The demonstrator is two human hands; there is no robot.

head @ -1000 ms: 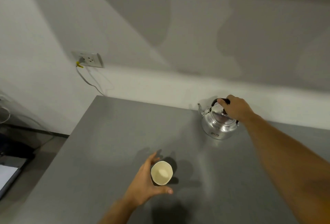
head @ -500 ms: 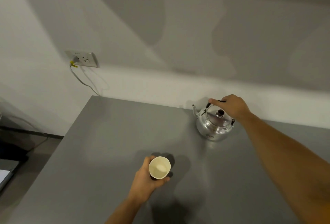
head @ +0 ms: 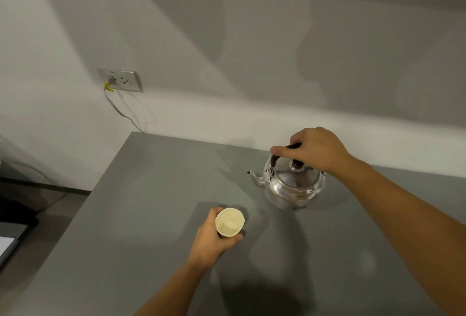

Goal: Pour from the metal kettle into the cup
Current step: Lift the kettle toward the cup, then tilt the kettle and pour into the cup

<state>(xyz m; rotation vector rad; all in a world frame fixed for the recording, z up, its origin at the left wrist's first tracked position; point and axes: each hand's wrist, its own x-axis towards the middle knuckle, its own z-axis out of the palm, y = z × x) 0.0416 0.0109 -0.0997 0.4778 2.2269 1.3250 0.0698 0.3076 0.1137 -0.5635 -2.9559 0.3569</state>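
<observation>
A shiny metal kettle (head: 292,187) with a black handle and lid knob sits at the back right of the grey table (head: 141,215), its spout pointing left. My right hand (head: 315,150) is closed over the raised black handle. Whether the kettle's base still touches the table I cannot tell. A small cream cup (head: 229,222) stands in front of the kettle, open side up, with nothing visible inside. My left hand (head: 210,240) wraps around the cup from the left and below.
The table's left edge drops to a dark floor area with a flat white-topped object (head: 7,245). A wall socket (head: 121,80) with a plugged-in cable sits on the white wall behind the table.
My left hand has shut around the cup. My right hand has taken hold of the kettle's handle and raised it upright; kettle and cup now sit closer together.
</observation>
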